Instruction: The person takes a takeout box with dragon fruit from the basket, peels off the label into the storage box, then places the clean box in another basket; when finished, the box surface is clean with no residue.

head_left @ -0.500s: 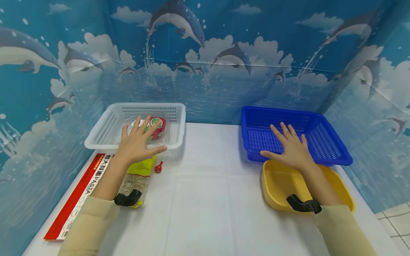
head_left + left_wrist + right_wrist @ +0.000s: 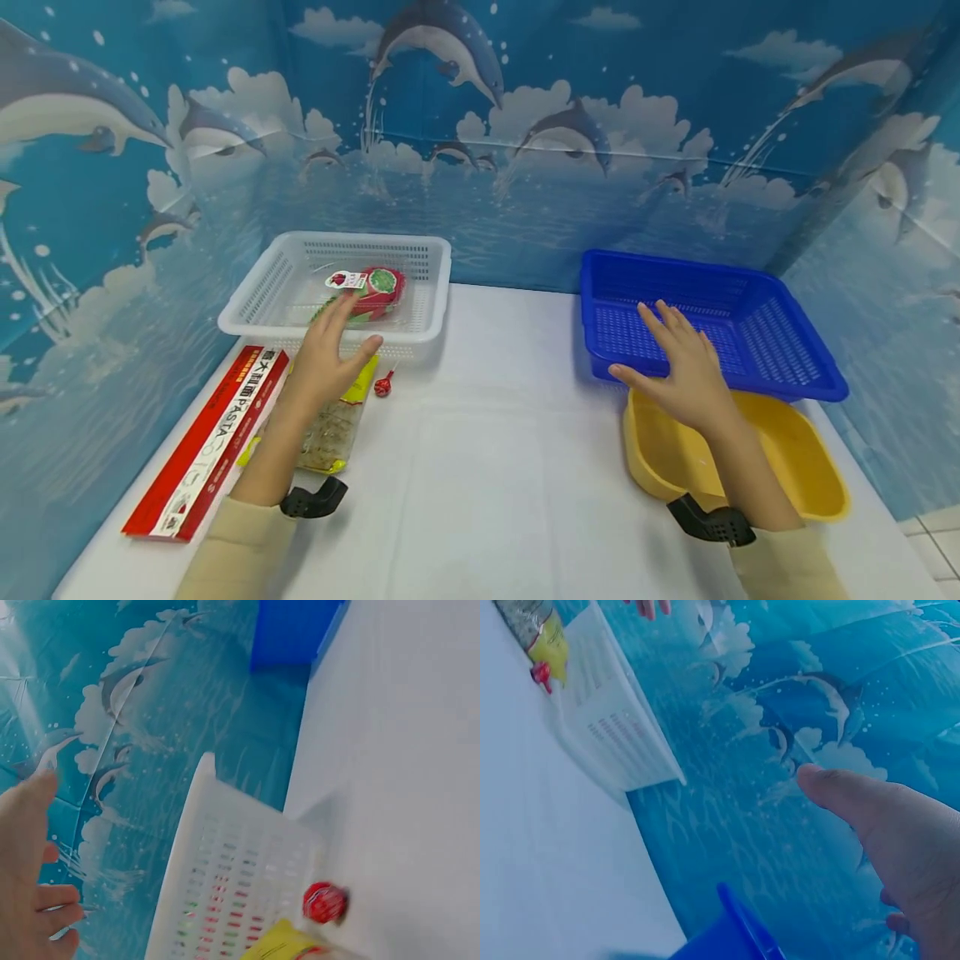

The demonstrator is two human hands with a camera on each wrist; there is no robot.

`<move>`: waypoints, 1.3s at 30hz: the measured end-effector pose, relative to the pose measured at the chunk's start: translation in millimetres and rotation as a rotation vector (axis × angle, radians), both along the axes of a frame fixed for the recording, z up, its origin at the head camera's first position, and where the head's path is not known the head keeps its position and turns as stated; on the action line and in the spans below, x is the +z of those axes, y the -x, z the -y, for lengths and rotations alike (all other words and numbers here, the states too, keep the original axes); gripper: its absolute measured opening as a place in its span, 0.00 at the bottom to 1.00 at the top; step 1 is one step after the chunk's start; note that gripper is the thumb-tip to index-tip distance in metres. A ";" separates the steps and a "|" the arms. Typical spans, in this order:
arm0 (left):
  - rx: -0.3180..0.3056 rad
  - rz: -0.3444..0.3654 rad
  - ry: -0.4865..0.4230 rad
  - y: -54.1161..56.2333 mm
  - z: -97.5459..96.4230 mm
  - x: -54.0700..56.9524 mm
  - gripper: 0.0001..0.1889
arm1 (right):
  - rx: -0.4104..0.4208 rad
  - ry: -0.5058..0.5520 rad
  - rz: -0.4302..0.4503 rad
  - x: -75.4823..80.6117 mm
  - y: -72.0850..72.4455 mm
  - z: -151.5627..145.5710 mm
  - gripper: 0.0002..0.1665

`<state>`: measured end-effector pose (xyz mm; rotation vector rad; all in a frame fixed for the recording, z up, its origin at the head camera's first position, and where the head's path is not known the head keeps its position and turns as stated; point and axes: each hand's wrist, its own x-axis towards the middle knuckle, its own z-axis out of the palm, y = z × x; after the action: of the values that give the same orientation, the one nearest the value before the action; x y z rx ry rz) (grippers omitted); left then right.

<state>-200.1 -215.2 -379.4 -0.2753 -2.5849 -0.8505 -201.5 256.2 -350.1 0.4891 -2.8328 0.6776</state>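
My left hand (image 2: pixel 326 362), fingers spread and holding nothing, hovers over the near edge of the white basket (image 2: pixel 438 300). Inside that basket lies a clear plastic package (image 2: pixel 378 292) with something red and green in it and a round label. Below the hand, partly covered by the forearm, is a yellow-topped clear bag (image 2: pixel 330 437); a red-wrapped lollipop (image 2: pixel 383 385) lies beside it. My right hand (image 2: pixel 690 383), also empty with thumb out, is above the near side of the blue basket (image 2: pixel 780 333) and the yellow tub (image 2: pixel 810 458).
A long red and white pasta box (image 2: pixel 202 450) lies along the table's left side. The white-covered table (image 2: pixel 480 483) spreads between the hands. A dolphin-print curtain (image 2: pixel 517 208) stands behind and at both sides. Black wrist cameras are strapped on both wrists.
Both hands have drawn back a little toward me, and their fingers look less widely spread. The view has shifted slightly, showing more of the package and the pasta box.
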 end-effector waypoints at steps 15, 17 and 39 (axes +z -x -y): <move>0.397 0.164 -0.904 3.6 -42.3 -31.9 0.21 | 0.069 0.294 -0.015 -13.7 4.7 59.5 0.46; 0.418 0.170 -0.935 8.5 -45.4 -36.1 0.21 | 0.071 0.308 -0.006 -14.1 6.2 66.1 0.45; 0.441 -0.139 -1.270 35.6 -63.0 -56.9 0.22 | 0.219 0.533 0.027 -2.9 39.2 137.4 0.39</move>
<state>-235.7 -152.2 -436.4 0.5505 -1.4350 -1.9132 -240.7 118.9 -353.0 0.6911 -2.4858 1.4283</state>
